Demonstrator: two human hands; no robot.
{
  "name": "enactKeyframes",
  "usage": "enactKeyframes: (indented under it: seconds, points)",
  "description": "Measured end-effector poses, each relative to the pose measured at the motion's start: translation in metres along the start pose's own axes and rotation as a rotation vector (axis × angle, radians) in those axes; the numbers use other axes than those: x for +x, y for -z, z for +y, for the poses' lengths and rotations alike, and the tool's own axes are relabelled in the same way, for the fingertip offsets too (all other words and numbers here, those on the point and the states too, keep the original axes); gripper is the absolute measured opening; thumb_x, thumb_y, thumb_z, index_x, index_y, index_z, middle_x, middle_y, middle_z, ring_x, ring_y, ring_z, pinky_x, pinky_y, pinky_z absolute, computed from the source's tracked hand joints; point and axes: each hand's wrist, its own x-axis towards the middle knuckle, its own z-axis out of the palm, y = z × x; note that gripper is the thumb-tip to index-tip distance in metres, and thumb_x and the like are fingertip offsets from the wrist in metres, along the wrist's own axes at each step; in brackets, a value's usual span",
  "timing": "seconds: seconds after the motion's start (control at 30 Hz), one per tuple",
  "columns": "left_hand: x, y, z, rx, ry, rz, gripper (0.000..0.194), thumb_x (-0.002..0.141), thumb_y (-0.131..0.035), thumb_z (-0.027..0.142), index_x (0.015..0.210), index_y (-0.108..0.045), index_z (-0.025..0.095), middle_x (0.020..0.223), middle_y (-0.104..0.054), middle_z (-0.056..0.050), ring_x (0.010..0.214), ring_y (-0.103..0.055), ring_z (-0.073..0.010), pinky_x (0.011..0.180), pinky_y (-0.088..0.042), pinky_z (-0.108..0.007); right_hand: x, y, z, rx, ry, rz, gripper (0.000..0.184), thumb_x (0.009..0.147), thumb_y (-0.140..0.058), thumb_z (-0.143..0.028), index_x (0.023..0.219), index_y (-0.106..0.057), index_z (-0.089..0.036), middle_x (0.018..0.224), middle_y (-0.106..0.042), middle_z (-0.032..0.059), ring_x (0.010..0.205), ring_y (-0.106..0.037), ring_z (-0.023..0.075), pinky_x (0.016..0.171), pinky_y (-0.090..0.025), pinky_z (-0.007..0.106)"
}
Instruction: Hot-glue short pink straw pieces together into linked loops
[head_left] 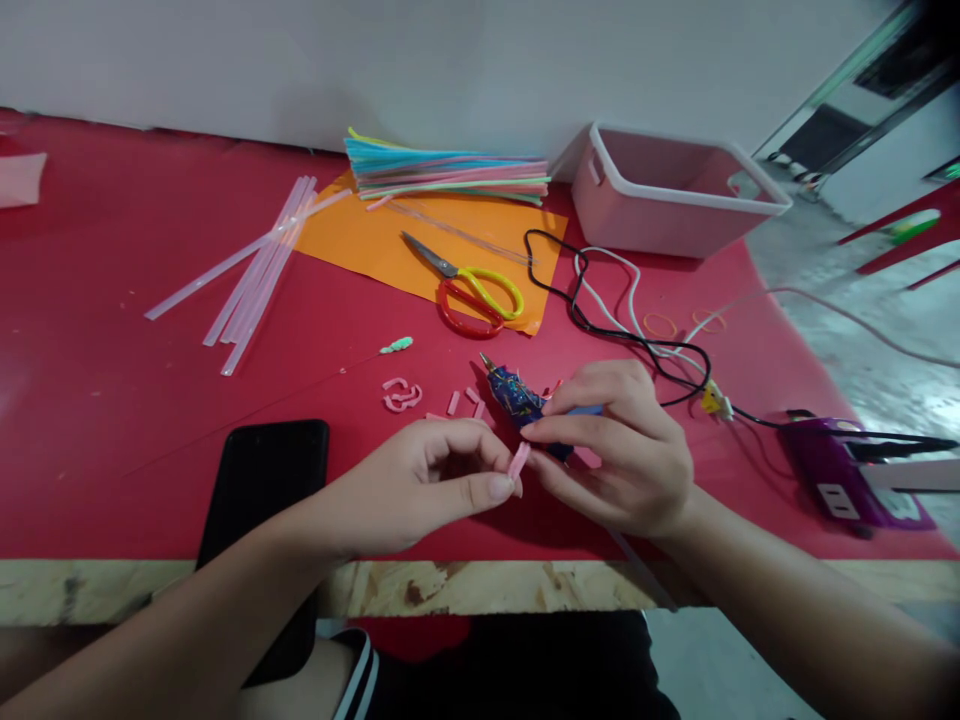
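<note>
A short pink pipe cleaner piece [518, 462] is pinched between the thumb and index finger of my left hand [442, 480]. My right hand [619, 450] meets it at the upper end, thumb and index fingertips closed on that end. Under and behind my right fingers lies a dark blue glue gun [517, 396], its metal nozzle pointing to the upper left; my hand hides part of its body. Just beyond my left hand are several small cut pink pieces [454, 403] and a few curled pink pieces [403, 396].
Scissors [480, 292] rest on an orange sheet [360, 245], with a pipe cleaner bundle [450, 172] behind. Clear pinkish sticks [262, 270] lie left. A phone [274, 470] overhangs the front edge. Cables [592, 310], a pink bin [667, 210] and a purple power strip [847, 480] occupy the right.
</note>
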Motion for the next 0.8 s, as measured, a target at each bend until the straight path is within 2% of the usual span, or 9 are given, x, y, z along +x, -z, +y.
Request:
enactKeyframes:
  seconds: [0.2,0.37,0.57,0.8]
  points:
    - [-0.0007,0.0001,0.0034,-0.098,0.019,-0.008,0.013,0.090,-0.067,0.019,0.077,-0.066,0.017,0.077,-0.062,0.002,0.073,-0.055,-0.0099,0.075,-0.046,-0.023,-0.0012,-0.0032,0.0001,0.024,0.026,0.008,0.010,0.084,-0.076,-0.022,0.093,-0.073,-0.022,0.088,-0.072,0.0044,0.083,-0.066,0.0176,0.081,-0.055,0.037]
    - [0.0018,-0.0010,0.0047,-0.145,0.041,-0.028,0.011,0.089,-0.068,0.018,0.078,-0.067,0.016,0.073,-0.059,0.003,0.064,-0.048,-0.0076,0.064,-0.039,-0.021,-0.0038,-0.0006,0.0036,0.029,0.051,0.010,0.016,0.083,-0.078,-0.022,0.098,-0.073,-0.024,0.093,-0.074,0.0041,0.089,-0.070,0.0194,0.082,-0.058,0.040]
    - [0.0005,0.0030,0.0025,-0.173,0.163,-0.051,0.019,0.088,-0.071,0.033,0.080,-0.064,0.017,0.067,-0.051,0.005,0.057,-0.037,-0.0071,0.053,-0.025,-0.021,-0.0022,0.0025,-0.0007,0.060,0.032,0.023,0.022,0.078,-0.080,-0.018,0.097,-0.072,-0.022,0.088,-0.074,0.0049,0.088,-0.071,0.0212,0.079,-0.061,0.040]
    - [-0.0003,0.0057,-0.0018,-0.333,0.222,-0.026,0.032,0.078,-0.079,0.044,0.082,-0.061,0.018,0.068,-0.048,0.004,0.055,-0.036,-0.0072,0.049,-0.016,-0.023,-0.0007,-0.0015,-0.0005,0.109,0.000,0.052,0.026,0.078,-0.076,-0.014,0.101,-0.072,-0.024,0.086,-0.074,0.0041,0.085,-0.071,0.0215,0.078,-0.062,0.041]
